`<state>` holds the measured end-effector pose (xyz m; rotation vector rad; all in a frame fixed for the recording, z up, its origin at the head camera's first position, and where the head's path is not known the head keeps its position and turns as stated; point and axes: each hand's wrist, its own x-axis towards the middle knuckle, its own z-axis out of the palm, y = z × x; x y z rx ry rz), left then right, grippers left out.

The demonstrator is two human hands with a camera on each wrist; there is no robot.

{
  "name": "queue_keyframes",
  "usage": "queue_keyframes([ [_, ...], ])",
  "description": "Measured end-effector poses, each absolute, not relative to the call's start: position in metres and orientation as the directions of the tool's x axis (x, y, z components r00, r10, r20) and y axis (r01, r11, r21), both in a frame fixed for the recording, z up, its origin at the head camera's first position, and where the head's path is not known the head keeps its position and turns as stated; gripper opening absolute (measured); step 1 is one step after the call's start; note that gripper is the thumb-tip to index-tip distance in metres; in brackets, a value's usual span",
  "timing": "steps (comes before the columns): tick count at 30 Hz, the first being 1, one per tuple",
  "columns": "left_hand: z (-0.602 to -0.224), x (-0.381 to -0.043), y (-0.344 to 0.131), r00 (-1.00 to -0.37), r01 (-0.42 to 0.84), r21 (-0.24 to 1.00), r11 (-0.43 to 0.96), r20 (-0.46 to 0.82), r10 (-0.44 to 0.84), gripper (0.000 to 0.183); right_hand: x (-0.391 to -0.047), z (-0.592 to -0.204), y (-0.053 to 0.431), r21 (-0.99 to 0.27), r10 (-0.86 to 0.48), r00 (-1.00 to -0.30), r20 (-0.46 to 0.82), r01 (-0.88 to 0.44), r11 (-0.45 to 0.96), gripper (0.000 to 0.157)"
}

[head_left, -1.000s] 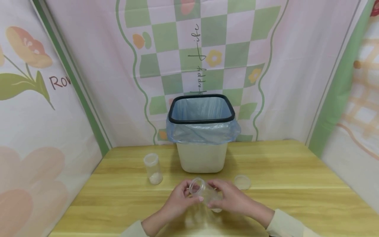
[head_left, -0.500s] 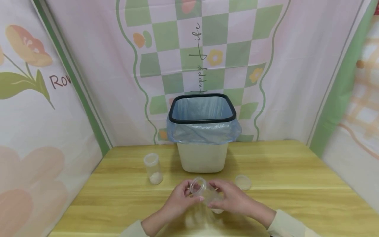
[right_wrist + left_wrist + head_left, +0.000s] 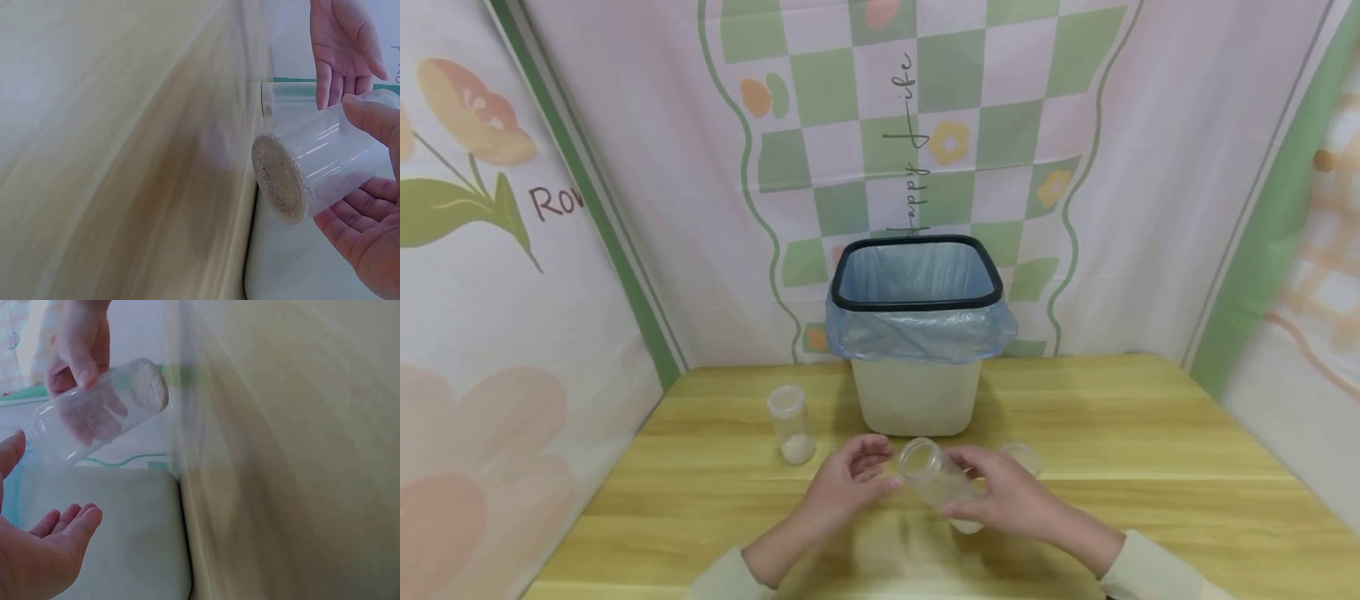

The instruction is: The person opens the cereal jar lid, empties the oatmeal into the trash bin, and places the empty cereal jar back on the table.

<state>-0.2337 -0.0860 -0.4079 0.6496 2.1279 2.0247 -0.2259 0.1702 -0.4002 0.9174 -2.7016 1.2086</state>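
Note:
My right hand (image 3: 1003,493) grips a clear plastic jar (image 3: 942,478) around its side, holding it tilted above the table with the uncapped mouth up toward the left. Pale grainy stuff (image 3: 280,180) lies at the jar's bottom. Beside the mouth, my left hand (image 3: 848,483) is off the jar, its fingers loosely bent and holding nothing. In the left wrist view a gap shows between the left fingers (image 3: 75,528) and the jar. A second clear jar (image 3: 791,425) with pale contents stands upright at the left. A round clear lid (image 3: 1021,458) lies behind the right hand.
A pale bin (image 3: 917,396) with a black rim and a blue liner bag (image 3: 917,332) stands at the back of the wooden table (image 3: 1097,417). Printed fabric curtains (image 3: 820,167) close off the back and both sides.
My left hand has let go of the jar and moved slightly left. The right hand has carried the jar a little to the right. The second jar and the bin stay put.

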Motion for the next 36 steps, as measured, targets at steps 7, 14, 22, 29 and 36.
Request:
queue_keyframes([
  [7,-0.394,-0.240,-0.096,-0.896,0.341,0.934,0.103,0.289,0.338,0.049,-0.225,-0.394,0.181,-0.664,-0.488,-0.825,0.284,-0.536,0.521,0.058],
  [14,-0.370,-0.246,-0.106,-0.844,0.525,0.826,0.207,0.472,0.255,0.042,-0.223,-0.387,0.185,-0.656,-0.473,-0.830,0.296,-0.536,0.530,0.059],
  [22,-0.336,-0.266,-0.117,-0.589,0.803,0.526,0.281,0.771,0.241,0.036,-0.220,-0.385,0.194,-0.622,-0.462,-0.812,0.356,-0.575,0.532,0.057],
  [29,-0.312,-0.285,-0.120,-0.432,0.871,0.326,0.368,0.865,0.256,0.038,-0.215,-0.382,0.199,-0.616,-0.462,-0.799,0.385,-0.595,0.517,0.055],
  [36,-0.294,-0.305,-0.120,-0.372,0.873,0.224,0.432,0.880,0.295,0.038,-0.211,-0.379,0.202,-0.597,-0.462,-0.791,0.400,-0.608,0.524,0.055],
])
